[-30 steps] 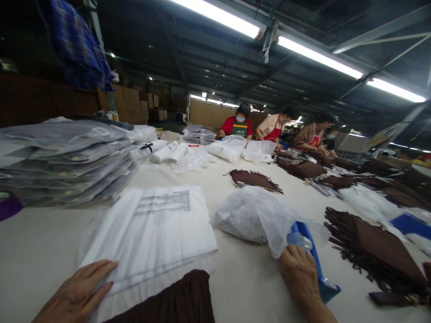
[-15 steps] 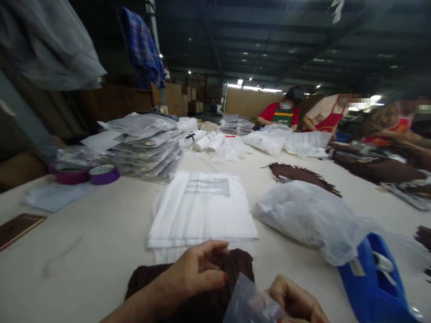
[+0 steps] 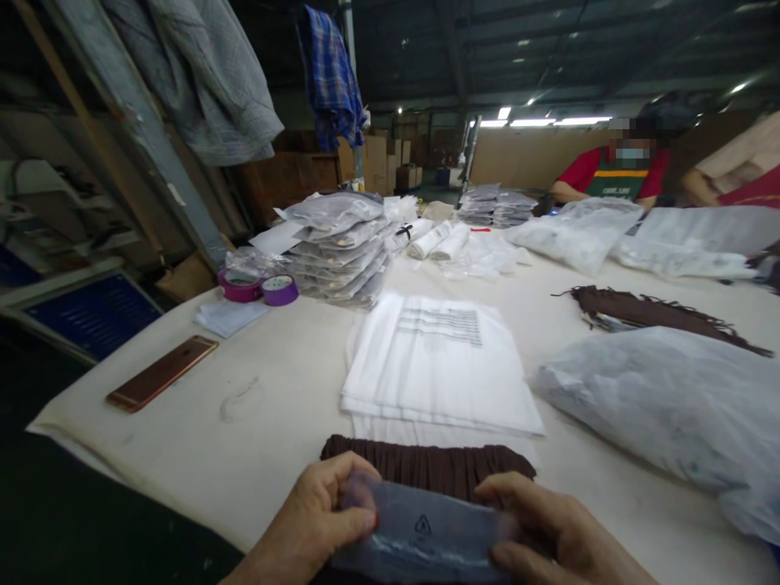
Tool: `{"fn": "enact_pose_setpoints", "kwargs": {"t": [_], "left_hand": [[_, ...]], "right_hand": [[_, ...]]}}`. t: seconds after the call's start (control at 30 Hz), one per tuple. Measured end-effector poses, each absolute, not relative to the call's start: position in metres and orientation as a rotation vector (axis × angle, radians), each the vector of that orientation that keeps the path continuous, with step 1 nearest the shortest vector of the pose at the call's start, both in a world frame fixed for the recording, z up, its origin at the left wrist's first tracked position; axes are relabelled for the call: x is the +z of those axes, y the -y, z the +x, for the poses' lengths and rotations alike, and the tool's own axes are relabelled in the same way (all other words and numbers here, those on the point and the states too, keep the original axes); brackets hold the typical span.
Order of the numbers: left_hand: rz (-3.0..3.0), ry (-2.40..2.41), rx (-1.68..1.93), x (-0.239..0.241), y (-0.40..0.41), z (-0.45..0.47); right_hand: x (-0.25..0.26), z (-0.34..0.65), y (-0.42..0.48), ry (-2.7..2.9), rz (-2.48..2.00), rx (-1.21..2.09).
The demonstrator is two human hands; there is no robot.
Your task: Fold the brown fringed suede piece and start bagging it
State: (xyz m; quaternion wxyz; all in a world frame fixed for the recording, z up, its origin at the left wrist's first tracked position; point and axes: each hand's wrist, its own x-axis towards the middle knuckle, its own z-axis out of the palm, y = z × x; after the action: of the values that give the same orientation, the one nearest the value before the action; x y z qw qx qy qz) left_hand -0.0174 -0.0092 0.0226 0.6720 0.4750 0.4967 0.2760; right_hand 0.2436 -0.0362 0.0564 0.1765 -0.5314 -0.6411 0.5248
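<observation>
My left hand (image 3: 317, 516) and my right hand (image 3: 548, 532) each pinch one end of a clear plastic bag (image 3: 426, 532) with a small triangle mark, held flat at the table's near edge. Right behind the bag lies a folded brown pleated garment (image 3: 426, 465). Beyond that garment sits a stack of flat white plastic bags (image 3: 442, 361) printed with dark text lines.
A bulging clear sack (image 3: 664, 406) lies to the right, a brown fringed piece (image 3: 658, 313) behind it. At the left are a phone (image 3: 163, 372), purple tape rolls (image 3: 259, 287) and a pile of bagged garments (image 3: 341, 244). Other people work at the far right (image 3: 615, 175).
The view has swung left; the blue tape dispenser has left the frame. My right hand left the dispenser, and both hands came together and now stretch a clear bag over the brown garment.
</observation>
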Motion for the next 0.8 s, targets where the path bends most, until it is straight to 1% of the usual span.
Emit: {"fn": "enact_pose_setpoints", "kwargs": {"t": [0.07,0.17,0.23,0.33,0.4,0.47,0.53,0.6,0.67,0.73,0.8], "left_hand": [[1.188,-1.226,0.595,0.018,0.012,-0.02],[1.63,-1.44,0.555,0.009,0.015,-0.02],[2.035,-1.509,0.635,0.002,0.018,-0.019],[2.563,-1.534,0.865,-0.007,0.02,-0.017],[2.788,-1.431,0.997,-0.012,0.02,-0.012],[2.91,-1.157,1.069,-0.018,0.02,-0.004],[2.948,-0.955,1.096,-0.024,0.02,0.006],[2.969,-0.895,1.05,-0.028,0.02,0.013],[2.976,-0.885,0.982,-0.031,0.02,0.016],[2.969,-0.875,0.902,-0.031,0.02,0.015],[2.962,-0.874,0.888,-0.032,0.019,0.014]], "right_hand": [[0.048,0.242,0.029,1.896,-1.584,1.356],[0.035,0.237,0.021,2.044,-1.738,1.171],[0.029,0.233,0.019,2.072,-1.827,1.1],[0.025,0.229,0.017,2.092,-1.889,1.058],[0.025,0.229,0.017,2.118,-1.907,1.021],[0.023,0.231,0.017,2.143,-1.92,0.99],[0.021,0.233,0.019,2.173,-1.917,0.879],[0.019,0.235,0.022,2.203,-1.811,0.629],[0.019,0.232,0.027,2.253,-1.575,0.375],[0.018,0.227,0.03,2.361,-1.34,0.213],[0.012,0.223,0.031,2.487,-1.212,0.083]]}}
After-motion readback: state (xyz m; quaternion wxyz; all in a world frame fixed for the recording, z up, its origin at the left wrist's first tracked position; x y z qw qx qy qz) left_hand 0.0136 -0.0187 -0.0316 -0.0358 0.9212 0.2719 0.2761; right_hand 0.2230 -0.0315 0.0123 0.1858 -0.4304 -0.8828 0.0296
